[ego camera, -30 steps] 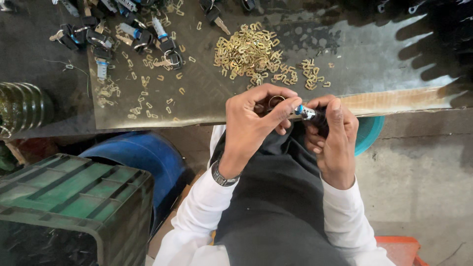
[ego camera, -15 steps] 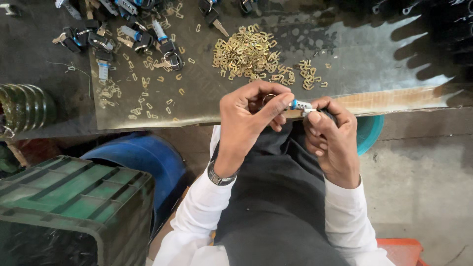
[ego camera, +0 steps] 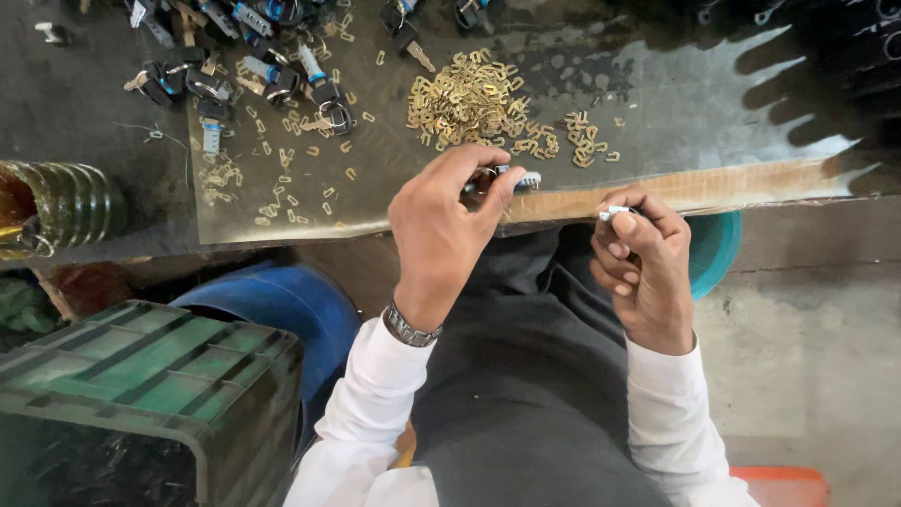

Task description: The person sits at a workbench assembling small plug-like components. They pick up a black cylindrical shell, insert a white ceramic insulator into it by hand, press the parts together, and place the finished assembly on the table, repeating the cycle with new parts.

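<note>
Lock cylinder (ego camera: 522,177), a small silver-and-blue piece, sits pinched in the grip of the left hand (ego camera: 441,230) at the counter (ego camera: 676,113) front edge. At its 3 o'clock, apart from it, the right hand (ego camera: 648,268) has its grip closed on a small white-tipped part (ego camera: 615,212). At 12 o'clock lies a heap of brass clips (ego camera: 469,99); at 10 o'clock, assembled keys and locks (ego camera: 253,70); at 8 o'clock, a green crate (ego camera: 141,376).

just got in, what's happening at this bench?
A person sits at a metal-topped bench. The left hand pinches a small silver lock cylinder over the bench edge; the right hand holds a small pale part apart from it. A pile of brass clips and more cylinders with keys lie beyond.
</note>
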Motion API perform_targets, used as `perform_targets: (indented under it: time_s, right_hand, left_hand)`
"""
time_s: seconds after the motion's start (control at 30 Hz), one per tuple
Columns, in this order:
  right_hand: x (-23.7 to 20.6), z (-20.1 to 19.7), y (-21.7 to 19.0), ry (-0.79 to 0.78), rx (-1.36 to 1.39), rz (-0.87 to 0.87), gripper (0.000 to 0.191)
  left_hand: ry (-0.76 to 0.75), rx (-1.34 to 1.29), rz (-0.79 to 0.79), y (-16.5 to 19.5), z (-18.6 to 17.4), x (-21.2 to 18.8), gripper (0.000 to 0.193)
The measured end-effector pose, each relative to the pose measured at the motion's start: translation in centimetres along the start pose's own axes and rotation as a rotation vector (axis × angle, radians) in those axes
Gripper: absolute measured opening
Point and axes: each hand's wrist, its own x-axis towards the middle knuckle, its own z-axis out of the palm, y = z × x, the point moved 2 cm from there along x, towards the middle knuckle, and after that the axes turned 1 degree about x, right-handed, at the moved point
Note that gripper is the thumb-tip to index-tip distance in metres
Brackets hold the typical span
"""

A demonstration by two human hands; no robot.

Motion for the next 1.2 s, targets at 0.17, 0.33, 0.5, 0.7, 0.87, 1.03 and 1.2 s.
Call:
perform_targets:
  time_s: [0.17, 0.33, 0.5, 0.7, 0.87, 1.03, 1.2]
  right_hand:
    - [-0.5, -0.4, 0.4, -0.020, 0.006, -0.011, 0.020]
    - [-1.0, -0.8, 1.2, -0.065, 0.025, -0.004, 0.024]
    - [-1.8, -0.9, 1.9, -0.150, 0.017, -0.028, 0.028]
    - [-3.3, -0.9, 1.6, -0.277, 0.023, -0.119, 0.047]
    - [-4.4, -1.1, 0.8, -0.276, 0.028, -0.220, 0.038]
    - [-4.7, -1.4, 0.8, -0.241, -0.129, -0.309, 0.038]
    - [-4.8, -2.2, 1.1, -0.277, -0.174, -0.334, 0.038]
  left_hand:
    - [0.089, 0.329, 0.261, 1.3, -0.6, 0.3, 0.015]
    - [0.124, 0.172, 0.326, 3.0, -1.8, -1.1, 0.026]
    - [-0.288, -0.365, 0.124, 4.0, -0.1, -3.4, 0.031]
    - [-0.261, -0.581, 0.176, 3.9, 1.6, -4.4, 0.016]
    - [-0.442, -0.938, -0.215, 3.4, 1.9, -4.9, 0.012]
    - [-0.310, -0.582, 0.056, 5.0, 1.5, -5.1, 0.019]
    - [-0.325, -0.550, 0.041, 5.9, 1.6, -5.3, 0.028]
